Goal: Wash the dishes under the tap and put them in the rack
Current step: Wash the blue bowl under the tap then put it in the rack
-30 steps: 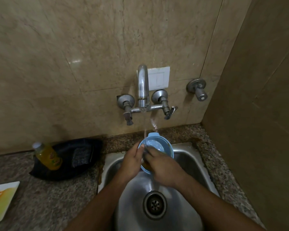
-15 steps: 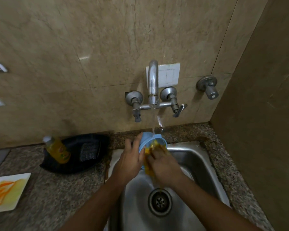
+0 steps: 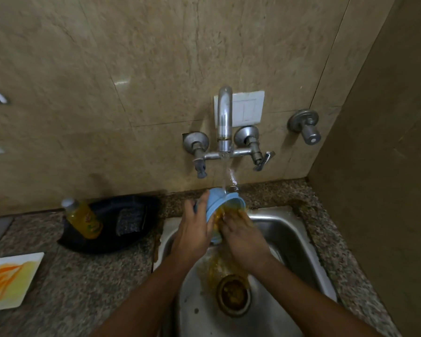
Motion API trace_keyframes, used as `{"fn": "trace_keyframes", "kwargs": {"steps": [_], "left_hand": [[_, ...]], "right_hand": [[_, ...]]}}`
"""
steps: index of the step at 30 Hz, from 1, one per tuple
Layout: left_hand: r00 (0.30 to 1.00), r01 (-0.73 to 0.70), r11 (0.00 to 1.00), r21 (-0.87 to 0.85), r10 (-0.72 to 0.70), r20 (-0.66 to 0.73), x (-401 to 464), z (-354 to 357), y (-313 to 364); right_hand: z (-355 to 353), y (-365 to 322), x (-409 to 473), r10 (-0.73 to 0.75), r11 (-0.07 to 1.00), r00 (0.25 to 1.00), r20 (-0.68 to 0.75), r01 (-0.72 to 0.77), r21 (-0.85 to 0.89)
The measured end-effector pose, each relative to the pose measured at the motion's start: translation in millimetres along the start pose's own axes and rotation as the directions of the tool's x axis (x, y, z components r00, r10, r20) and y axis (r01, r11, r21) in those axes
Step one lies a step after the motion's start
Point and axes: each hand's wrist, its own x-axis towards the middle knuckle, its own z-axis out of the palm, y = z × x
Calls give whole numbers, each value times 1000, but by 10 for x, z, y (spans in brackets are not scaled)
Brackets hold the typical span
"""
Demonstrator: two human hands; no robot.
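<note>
Over the steel sink, a light blue bowl is tipped on its side, mouth facing right, under running water from the wall tap. My left hand grips the bowl from its outer side, fingers curled behind it. The fingers of my right hand reach into the bowl's mouth and rub inside. Orange-yellow residue runs down from the bowl into the drain. No rack is in view.
A white square plate smeared with orange sauce lies on the granite counter at the left. A yellow soap bottle and a scrub pad sit in a black tray. A wall stands close on the right.
The bowl has been tipped from facing me to lying on its side. Orange residue now washes out into the sink and drain. The view has shifted slightly left.
</note>
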Motion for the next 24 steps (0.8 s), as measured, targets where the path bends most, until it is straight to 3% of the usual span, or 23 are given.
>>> {"fn": "trace_keyframes", "kwargs": {"steps": [3, 5, 8, 11, 13, 15, 17, 19, 21, 23, 24], "left_hand": [[999, -28, 999, 27, 27, 34, 35, 13, 63], [999, -45, 997, 64, 43, 29, 34, -34, 12], [999, -46, 993, 113, 47, -6, -3, -135, -54], [999, -39, 987, 157, 42, -15, 56, -174, -7], [999, -26, 989, 143, 31, -35, 118, -187, 44], [998, 27, 997, 74, -22, -66, 179, -191, 75], [994, 73, 996, -46, -77, -80, 245, -190, 98], [999, 36, 998, -49, -38, -27, 319, -171, 121], [998, -26, 999, -35, 28, 52, 382, -159, 147], [990, 69, 966, -251, -34, 140, 410, -175, 190], [976, 177, 898, -403, -106, 192, 411, -181, 218]], "right_hand": [[-80, -301, 8, -61, 963, 996, 65, 42, 266], [-64, -191, -19, -115, 985, 993, 35, 110, 131], [-61, 101, -69, -74, 997, 997, -4, 74, -14], [-175, 70, -151, 104, 967, 984, -143, -66, 245], [-245, 52, -143, 401, 788, 908, -125, -272, 552], [-285, 101, -102, 570, 447, 807, 152, -460, 767], [-312, 132, -44, 449, 83, 798, 402, -486, 870], [-317, 173, 8, 371, -128, 796, 477, -466, 876], [-373, 199, 32, 412, -156, 766, 494, -475, 866], [-359, 242, 11, 486, -40, 742, 461, -507, 861], [-349, 252, -12, 502, 16, 745, 439, -515, 857]]}}
